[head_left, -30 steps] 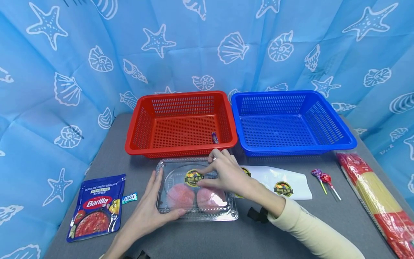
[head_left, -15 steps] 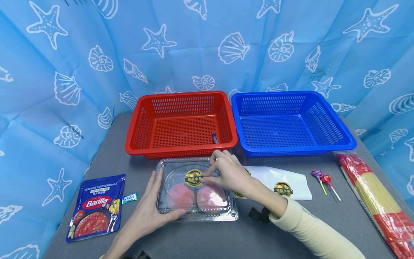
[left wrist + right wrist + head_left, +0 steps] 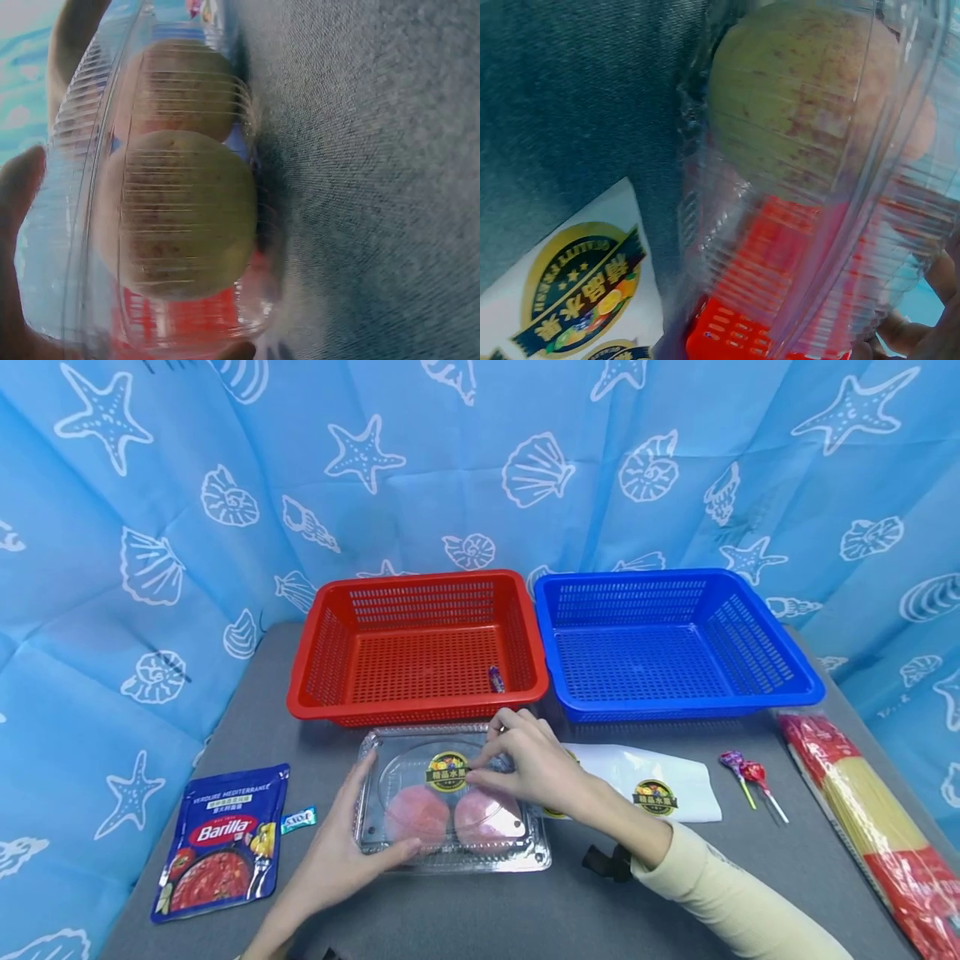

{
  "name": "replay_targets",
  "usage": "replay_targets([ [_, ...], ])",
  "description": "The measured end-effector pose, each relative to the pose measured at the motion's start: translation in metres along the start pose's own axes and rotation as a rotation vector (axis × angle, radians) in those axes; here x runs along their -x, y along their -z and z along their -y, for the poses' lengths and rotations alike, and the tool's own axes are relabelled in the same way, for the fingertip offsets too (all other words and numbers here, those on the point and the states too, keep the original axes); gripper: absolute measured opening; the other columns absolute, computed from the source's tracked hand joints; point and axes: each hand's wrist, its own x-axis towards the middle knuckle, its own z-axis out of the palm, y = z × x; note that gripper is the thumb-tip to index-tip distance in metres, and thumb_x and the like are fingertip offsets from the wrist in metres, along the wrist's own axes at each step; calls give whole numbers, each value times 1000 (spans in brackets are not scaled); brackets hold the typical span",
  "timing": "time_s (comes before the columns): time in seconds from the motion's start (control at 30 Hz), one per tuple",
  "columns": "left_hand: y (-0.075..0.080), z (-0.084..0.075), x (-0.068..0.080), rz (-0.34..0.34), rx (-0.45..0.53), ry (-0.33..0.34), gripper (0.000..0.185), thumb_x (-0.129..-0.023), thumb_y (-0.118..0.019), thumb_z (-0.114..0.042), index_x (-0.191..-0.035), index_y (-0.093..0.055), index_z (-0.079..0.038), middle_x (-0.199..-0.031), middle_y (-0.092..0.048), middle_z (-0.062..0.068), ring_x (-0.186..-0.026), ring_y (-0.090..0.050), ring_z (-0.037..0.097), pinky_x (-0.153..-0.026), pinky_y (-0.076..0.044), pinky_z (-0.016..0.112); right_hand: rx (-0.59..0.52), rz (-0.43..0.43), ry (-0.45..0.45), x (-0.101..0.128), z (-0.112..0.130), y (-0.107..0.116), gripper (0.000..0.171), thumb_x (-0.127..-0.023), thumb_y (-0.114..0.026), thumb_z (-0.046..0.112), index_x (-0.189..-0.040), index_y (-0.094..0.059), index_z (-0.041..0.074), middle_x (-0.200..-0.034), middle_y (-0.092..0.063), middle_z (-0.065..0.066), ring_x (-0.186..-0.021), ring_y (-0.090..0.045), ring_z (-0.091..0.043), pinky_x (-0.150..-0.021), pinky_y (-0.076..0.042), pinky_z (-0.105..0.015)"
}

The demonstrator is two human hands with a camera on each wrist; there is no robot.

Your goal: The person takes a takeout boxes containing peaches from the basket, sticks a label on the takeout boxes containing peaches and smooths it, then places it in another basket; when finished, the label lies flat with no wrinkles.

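Note:
A clear plastic fruit box with its lid down holds two round, pinkish, peach-like fruits. On the lid is a round black-and-gold sticker. My left hand rests along the box's left side, fingers straight and thumb at the front edge. Over the right of the lid is my right hand; its thumb and index fingertips meet at the sticker's right edge. Whether they pinch or only touch it is unclear. The other fingers bend at the back right. A white sticker sheet lies right of the box.
Behind stand a red basket with a small purple-wrapped item inside and a blue basket. A Barilla sauce pouch and a small wrapped candy lie left. Two lollipops and a spaghetti pack lie right.
My right thumb and index finger, spread over the sticker earlier, have drawn together toward its right edge. My left fingers shift slightly. The box stays in place.

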Motion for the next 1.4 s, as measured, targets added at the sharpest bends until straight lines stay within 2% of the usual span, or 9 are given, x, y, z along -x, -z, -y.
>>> replay_targets([
  [0.17,3,8,1,14,232,29,118,-85,-82,-25,-165,5,-33,-167,-26,21,-147,-38,46,-118,-36,62,-9,-2,42,3,-3,0,21,-81,-86,34,-99,-84,23,-98,-61,6,-93,-46,-13,-79,-32,-28],
  [0.3,5,10,1,60,358,88,118,-88,-79,-19,-165,11,-25,-159,-40,26,-134,-56,38,-109,-50,38,-24,-11,60,5,-10,5,30,-83,-85,32,-110,-82,20,-103,-63,3,-97,-48,-14,-80,-36,-29],
  [0.47,7,11,-1,115,374,117,118,-90,-78,-23,-164,13,-21,-156,-43,28,-130,-60,33,-114,-46,47,-34,-79,29,8,-27,27,42,-84,-85,25,-123,-76,15,-109,-66,-4,-100,-52,-18,-82,-42,-31],
  [0.57,7,12,-1,116,369,109,118,-89,-78,-23,-164,13,-22,-157,-41,30,-134,-57,37,-116,-42,57,-4,-145,-15,11,-46,51,44,-85,-83,24,-127,-73,12,-116,-66,-9,-104,-53,-24,-85,-43,-36],
  [0.7,9,12,-2,124,353,103,118,-89,-78,-24,-164,13,-20,-164,-27,30,-146,-40,46,-122,-28,63,54,-234,-112,21,-82,91,49,-87,-82,24,-132,-70,11,-128,-60,-19,-118,-49,-38,-94,-41,-53],
  [0.9,10,11,-4,146,336,123,118,-89,-78,-28,-165,11,-13,-172,4,24,-158,-4,47,-124,-9,68,126,-345,-346,54,-154,149,68,-89,-77,37,-148,-55,10,-153,-39,-35,-143,-28,-54,-110,-19,-75],
  [1.13,11,11,-5,160,338,140,117,-89,-79,-28,-165,9,-11,-172,1,25,-158,-5,47,-125,-10,66,205,-198,-671,105,-212,174,93,-96,-57,57,-165,-12,15,-163,4,-41,-146,4,-69,-104,-8,-89],
  [1.27,10,11,-5,147,345,126,112,-88,-79,-26,-165,0,-11,-169,-15,26,-155,-22,47,-124,-21,64,156,-76,-737,120,-229,172,94,-100,-47,59,-164,0,8,-159,12,-46,-140,1,-77,-99,-13,-92],
  [1.4,10,10,-5,143,316,160,105,-88,-80,-29,-164,-10,-9,-165,-29,26,-150,-35,46,-122,-31,63,122,-36,-748,124,-235,171,95,-101,-42,61,-162,6,5,-159,15,-46,-137,-4,-78,-97,-18,-92],
])
